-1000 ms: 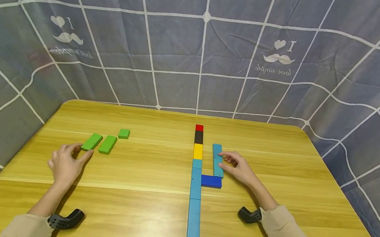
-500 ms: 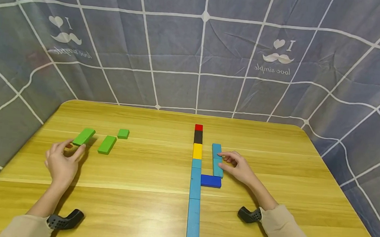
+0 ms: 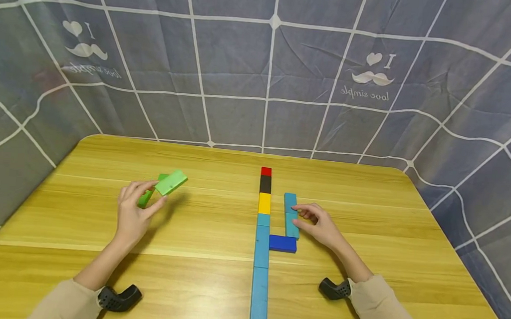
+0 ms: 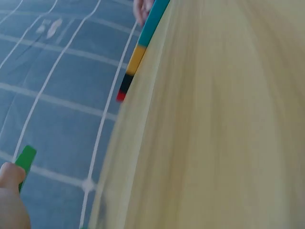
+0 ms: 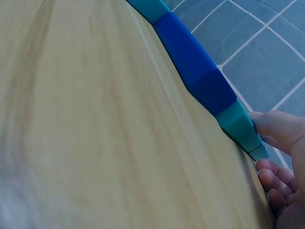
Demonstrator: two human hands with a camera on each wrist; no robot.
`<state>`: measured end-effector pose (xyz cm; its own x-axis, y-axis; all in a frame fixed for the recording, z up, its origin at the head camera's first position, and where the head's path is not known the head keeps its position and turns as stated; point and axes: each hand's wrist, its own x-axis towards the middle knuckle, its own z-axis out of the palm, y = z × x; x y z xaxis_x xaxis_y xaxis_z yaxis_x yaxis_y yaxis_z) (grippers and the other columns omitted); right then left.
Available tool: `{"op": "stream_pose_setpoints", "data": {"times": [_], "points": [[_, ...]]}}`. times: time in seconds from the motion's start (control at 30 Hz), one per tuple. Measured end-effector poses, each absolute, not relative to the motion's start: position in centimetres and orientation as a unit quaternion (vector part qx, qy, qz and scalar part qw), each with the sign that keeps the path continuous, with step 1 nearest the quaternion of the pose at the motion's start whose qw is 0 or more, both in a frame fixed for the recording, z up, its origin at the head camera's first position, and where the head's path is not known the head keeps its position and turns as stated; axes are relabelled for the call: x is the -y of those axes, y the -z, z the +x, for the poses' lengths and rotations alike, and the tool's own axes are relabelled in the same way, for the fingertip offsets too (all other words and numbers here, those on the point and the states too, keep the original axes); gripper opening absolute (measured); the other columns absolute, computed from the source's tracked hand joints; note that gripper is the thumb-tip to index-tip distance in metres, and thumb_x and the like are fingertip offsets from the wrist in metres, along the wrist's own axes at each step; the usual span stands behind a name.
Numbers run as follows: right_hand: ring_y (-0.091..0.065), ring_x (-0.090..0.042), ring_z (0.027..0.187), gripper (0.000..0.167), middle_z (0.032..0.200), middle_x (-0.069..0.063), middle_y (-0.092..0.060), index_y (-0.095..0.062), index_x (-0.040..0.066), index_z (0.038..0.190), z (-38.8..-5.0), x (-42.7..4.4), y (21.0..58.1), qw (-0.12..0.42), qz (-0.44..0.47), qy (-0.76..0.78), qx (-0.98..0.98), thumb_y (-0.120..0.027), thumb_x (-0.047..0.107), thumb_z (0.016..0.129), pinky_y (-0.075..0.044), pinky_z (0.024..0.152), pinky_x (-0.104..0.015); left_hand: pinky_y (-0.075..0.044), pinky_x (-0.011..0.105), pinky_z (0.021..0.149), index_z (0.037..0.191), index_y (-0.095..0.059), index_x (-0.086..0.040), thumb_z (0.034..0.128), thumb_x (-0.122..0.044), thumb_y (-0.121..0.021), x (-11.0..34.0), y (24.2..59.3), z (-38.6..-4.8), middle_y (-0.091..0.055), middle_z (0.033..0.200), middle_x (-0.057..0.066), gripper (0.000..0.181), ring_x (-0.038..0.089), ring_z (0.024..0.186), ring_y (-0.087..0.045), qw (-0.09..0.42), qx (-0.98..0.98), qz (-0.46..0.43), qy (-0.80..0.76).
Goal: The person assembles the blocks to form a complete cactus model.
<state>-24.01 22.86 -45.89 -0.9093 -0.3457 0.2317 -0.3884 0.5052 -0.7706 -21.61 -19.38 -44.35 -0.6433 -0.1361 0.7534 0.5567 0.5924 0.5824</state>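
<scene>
My left hand (image 3: 132,220) pinches a green block (image 3: 171,182) between thumb and fingers, holding it above the table on the left. The same green block (image 4: 26,157) shows past the thumb in the left wrist view. Under it lie two more green pieces: one green block (image 3: 145,199) and a small green piece (image 3: 162,176), both partly hidden. My right hand (image 3: 320,225) rests beside two light blue blocks (image 3: 292,226) set end to end; its relaxed thumb and index finger touch their right side. In the right wrist view the thumb lies against a light blue block (image 5: 237,125).
A straight column runs down the table: red block (image 3: 266,171), black block (image 3: 265,184), yellow block (image 3: 264,204), then light blue blocks (image 3: 259,295). A dark blue block (image 3: 282,243) joins its right side. The wooden table (image 3: 183,274) meets a grey patterned curtain (image 3: 240,68) behind.
My left hand has lifted the leftmost green block off the table and carried it to the right, over the other green pieces. The right hand stays beside the light blue blocks.
</scene>
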Motion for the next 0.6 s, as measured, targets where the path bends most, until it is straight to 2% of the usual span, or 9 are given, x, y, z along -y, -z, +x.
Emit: {"op": "stream_pose_setpoints", "data": {"times": [0.13, 0.2, 0.4, 0.6], "points": [[-0.047, -0.02, 0.085, 0.033, 0.096, -0.008, -0.055, -0.062, 0.006, 0.115, -23.9, -22.7, 45.7, 0.021, 0.205, -0.448, 0.87, -0.067, 0.014, 0.083, -0.04, 0.074, -0.025, -0.024, 0.033, 0.078, 0.1, -0.062, 0.007, 0.0638, 0.009, -0.075, 17.1, 44.8, -22.5, -0.057, 0.09, 0.02, 0.039, 0.027, 0.081, -0.042, 0.348, 0.802, -0.189, 0.447], [-0.048, -0.022, 0.085, 0.033, 0.097, -0.01, -0.055, -0.061, 0.004, 0.115, -23.6, -22.4, 45.2, 0.019, 0.202, -0.449, 0.87, -0.066, 0.011, 0.083, -0.04, 0.074, -0.026, -0.026, 0.035, 0.077, 0.101, -0.064, 0.005, 0.0653, 0.006, -0.076, 16.1, 45.1, -22.9, -0.058, 0.089, 0.018, 0.037, 0.031, 0.081, -0.043, 0.326, 0.802, -0.214, 0.453], [-0.047, -0.032, 0.086, 0.033, 0.097, -0.021, -0.054, -0.059, -0.004, 0.114, -22.4, -21.6, 43.2, 0.011, 0.201, -0.459, 0.865, -0.065, 0.006, 0.083, -0.04, 0.074, -0.031, -0.032, 0.033, 0.075, 0.102, -0.064, 0.001, 0.0676, 0.0, -0.076, 13.4, 45.9, -23.9, -0.06, 0.088, 0.011, 0.036, 0.029, 0.082, -0.047, 0.256, 0.808, -0.271, 0.457], [-0.047, -0.025, 0.085, 0.032, 0.096, -0.014, -0.055, -0.061, 0.0, 0.114, -23.2, -22.2, 44.5, 0.019, 0.205, -0.451, 0.868, -0.066, 0.009, 0.083, -0.04, 0.073, -0.028, -0.033, 0.041, 0.079, 0.104, -0.065, -0.002, 0.0701, -0.006, -0.076, 11.5, 46.2, -24.1, -0.061, 0.09, 0.006, 0.036, 0.024, 0.084, -0.048, 0.2, 0.819, -0.302, 0.445]]}}
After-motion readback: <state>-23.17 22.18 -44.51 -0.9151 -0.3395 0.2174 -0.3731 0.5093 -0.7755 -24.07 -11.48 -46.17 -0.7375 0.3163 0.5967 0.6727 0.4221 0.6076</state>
